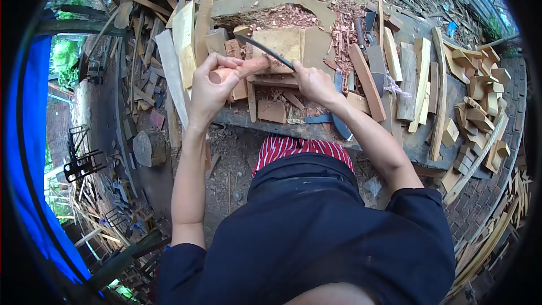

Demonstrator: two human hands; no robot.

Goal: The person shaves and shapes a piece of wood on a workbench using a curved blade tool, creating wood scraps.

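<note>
A reddish carved wood piece [252, 66] is pinched in my left hand [217, 85], the fingers curled round its rounded near end. My right hand [313, 83] is closed on one end of a long dark tool [265, 51], perhaps a file or blade, which slants up to the left above the piece. The far tip of the piece lies close to the tool; whether they touch is hard to tell. Behind them a pale wooden block [288, 44] rests on the workbench [243, 125]. The tool's handle is hidden in my right hand.
Reddish shavings [344, 36] lie behind and right of the block. Boards [367, 82] and long strips stand on the bench's right side, with cut blocks [480, 107] piled farther right. Tall planks [183, 45] lean at the left. A log stump [149, 148] sits on the ground at the left.
</note>
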